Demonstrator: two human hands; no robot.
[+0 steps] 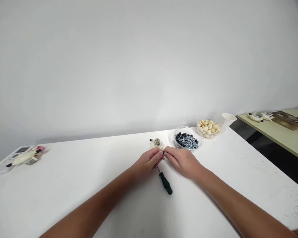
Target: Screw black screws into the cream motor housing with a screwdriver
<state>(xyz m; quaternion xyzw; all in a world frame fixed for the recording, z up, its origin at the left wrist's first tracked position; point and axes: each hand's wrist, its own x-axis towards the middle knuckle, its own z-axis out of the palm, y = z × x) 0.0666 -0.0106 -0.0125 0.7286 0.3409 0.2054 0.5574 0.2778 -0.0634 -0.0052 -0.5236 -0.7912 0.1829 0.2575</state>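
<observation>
Both my hands meet at the middle of the white table [76, 185]. My left hand [149, 161] is curled, its fingertips pinched at a small cream plastic part [157, 143] with a round metal centre. My right hand [181, 160] is also closed, fingertips pinching something tiny and dark right against the left fingertips. A screwdriver with a dark green handle [166, 183] lies on the table just below and between the hands, its shaft pointing up toward the fingers.
A clear bowl [188, 140] of small black pieces and screws stands right of the hands, a container of cream parts [208, 128] and a white cup [227, 118] behind it. Cream parts and a tray [22, 156] lie far left. Another table [283, 135] stands at right.
</observation>
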